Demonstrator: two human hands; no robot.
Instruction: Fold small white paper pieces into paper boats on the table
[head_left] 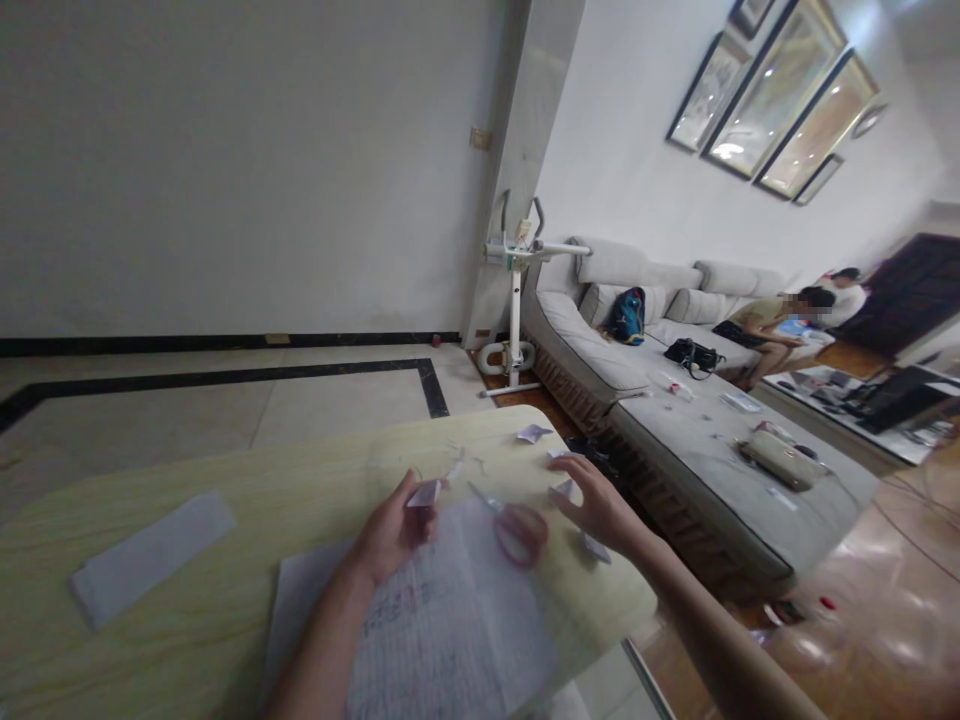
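My left hand [397, 528] is closed, pinching a small folded piece of white paper [424, 494] between thumb and fingers. Over the table's right side, my right hand [600, 505] has its thumb and fingers apart, beside a small folded paper piece [561, 491]. Another paper piece [534, 434] lies farther back, and one more [597, 548] is just below that hand. Scissors with red handles [521, 533] rest between my hands, partly over a large written sheet [457, 620]. Thin paper scraps [456, 465] are scattered behind my left hand.
A folded white paper strip [154, 555] lies on the left of the yellowish table [247, 620]. Beyond its right edge stands a grey sofa [720, 480] with bags on it. Two people sit farther back. White exercise equipment [516, 310] stands by the wall.
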